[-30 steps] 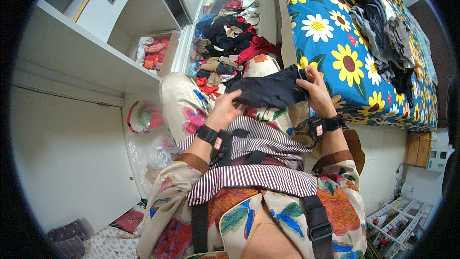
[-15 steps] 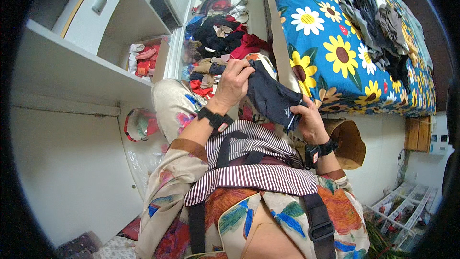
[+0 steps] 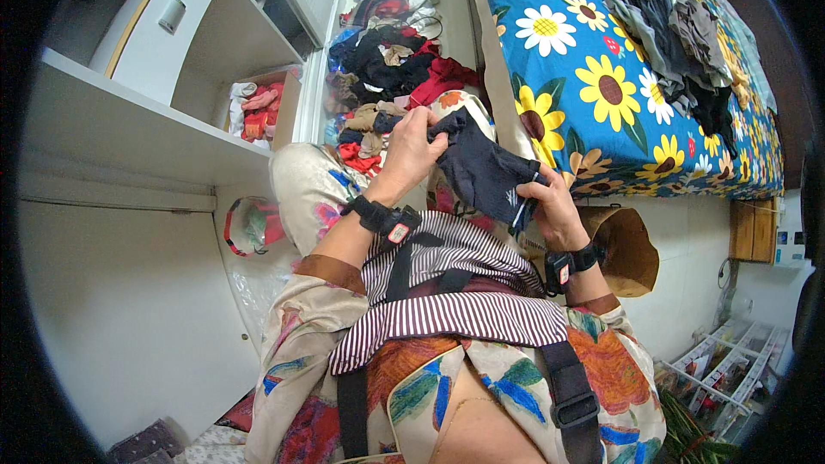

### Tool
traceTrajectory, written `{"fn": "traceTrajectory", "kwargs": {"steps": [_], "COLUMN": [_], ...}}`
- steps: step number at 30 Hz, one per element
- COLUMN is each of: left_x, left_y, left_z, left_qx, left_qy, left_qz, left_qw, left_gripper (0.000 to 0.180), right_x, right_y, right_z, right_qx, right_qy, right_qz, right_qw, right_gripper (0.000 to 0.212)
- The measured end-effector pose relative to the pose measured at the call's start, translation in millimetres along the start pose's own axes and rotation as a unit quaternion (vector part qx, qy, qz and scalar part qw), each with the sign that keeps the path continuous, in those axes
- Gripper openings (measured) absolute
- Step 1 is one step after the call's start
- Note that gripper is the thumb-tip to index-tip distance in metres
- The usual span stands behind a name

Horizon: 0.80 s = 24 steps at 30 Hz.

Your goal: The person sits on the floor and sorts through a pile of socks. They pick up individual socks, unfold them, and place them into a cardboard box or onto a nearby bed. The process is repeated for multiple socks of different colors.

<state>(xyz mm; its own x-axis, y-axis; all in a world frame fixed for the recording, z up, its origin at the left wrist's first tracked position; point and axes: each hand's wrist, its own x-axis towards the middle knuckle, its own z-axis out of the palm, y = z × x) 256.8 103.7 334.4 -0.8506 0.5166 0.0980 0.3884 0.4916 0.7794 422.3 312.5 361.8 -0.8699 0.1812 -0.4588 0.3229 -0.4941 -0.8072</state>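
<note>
A short black sock (image 3: pixel 481 167) with a white stripe and small white mark near one end is stretched between my hands, above my lap. My left hand (image 3: pixel 412 148) pinches its far left end, thumb against fingers. With my right hand (image 3: pixel 550 206) I grip the end with the white stripe, the thumb lying on top of the cloth. Beyond my left hand, brown and dark socks (image 3: pixel 371 119) and a red cloth (image 3: pixel 357 157) lie on the floor.
A heap of dark and red clothes (image 3: pixel 395 64) covers the floor ahead. At left, an open cabinet holds a box (image 3: pixel 290 103) of pink and white items. The sunflower-covered bed (image 3: pixel 593 94) bears more clothes (image 3: pixel 679 43). A brown paper bag (image 3: pixel 632 249) stands by my right wrist.
Both hands keep their hold on the black sock. My left hand has shifted slightly, and the sock's left end is more bunched, its middle a little wider.
</note>
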Motion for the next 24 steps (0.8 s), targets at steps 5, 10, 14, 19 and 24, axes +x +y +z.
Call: {"fn": "traceTrajectory", "kwargs": {"steps": [5, 10, 14, 19, 24], "left_x": [19.1, 4.6, 17.6, 31.0, 21.3], "left_y": [16.7, 22.7, 12.9, 10.7, 25.2], "left_z": [-0.4, 2.6, -5.6, -5.0, 5.3], "left_qx": [0.219, 0.217, 0.061, 0.048, 0.194], "left_qy": [0.157, 0.12, 0.047, 0.027, 0.083], "left_qz": [0.246, 0.325, 0.225, 0.088, 0.229], "left_qw": [0.931, 0.913, 0.971, 0.995, 0.95], "left_gripper": [0.022, 0.016, 0.02, 0.03, 0.029], "right_x": [7.4, 8.7, 11.2, 15.5, 13.3], "right_y": [-0.5, 0.0, 8.4, 10.9, 4.5], "right_z": [17.5, 19.5, 15.1, 12.2, 20.8], "right_qx": [0.041, 0.079, 0.093, 0.063, 0.097], "right_qy": [-0.021, -0.011, 0.015, 0.002, -0.057], "right_qz": [-0.041, -0.038, -0.016, -0.017, -0.034], "right_qw": [0.998, 0.996, 0.995, 0.998, 0.993], "right_gripper": [0.035, 0.034, 0.027, 0.026, 0.019]}}
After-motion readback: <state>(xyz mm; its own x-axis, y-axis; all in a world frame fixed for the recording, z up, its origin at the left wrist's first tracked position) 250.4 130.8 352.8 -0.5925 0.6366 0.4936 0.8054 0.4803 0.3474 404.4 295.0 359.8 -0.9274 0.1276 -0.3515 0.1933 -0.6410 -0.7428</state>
